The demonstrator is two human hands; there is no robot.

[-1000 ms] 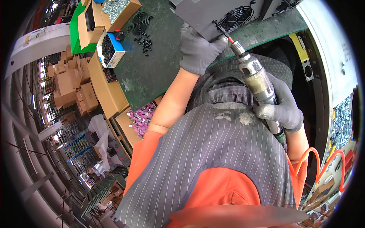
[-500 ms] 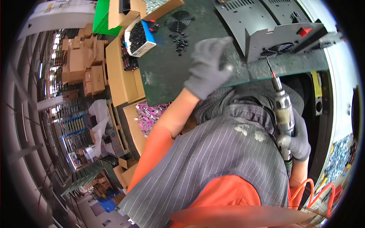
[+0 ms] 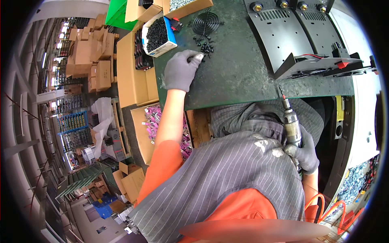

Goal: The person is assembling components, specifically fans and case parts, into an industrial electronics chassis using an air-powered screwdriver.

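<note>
My left hand (image 3: 179, 72), in a grey glove, rests low over the left part of the green bench (image 3: 239, 60). Its fingers are curled in, thumb near the index finger; anything between them is too small to make out. Just beyond its thumb lies a small pile of black screws (image 3: 207, 49), with a round black wire fan guard (image 3: 206, 23) behind them. In my gloved right hand (image 3: 304, 152) is a power screwdriver (image 3: 291, 124), held at the bench's front edge, bit upward. Its tip is apart from the grey metal housing (image 3: 279, 42), whose upright panel carries black fans (image 3: 310, 72).
Left of the screws stands an open box of black screws (image 3: 157, 35). Cardboard boxes (image 3: 126, 75) line the bench's left side, one holding pink-purple parts (image 3: 153, 121). A coiled orange hose (image 3: 338, 210) hangs at the lower right. Stacked cartons (image 3: 89, 52) fill the far left.
My left hand has moved left and lowered toward the screw pile, its fingers curling. The screwdriver has drawn back slightly from the fan panel. The view has shifted a little.
</note>
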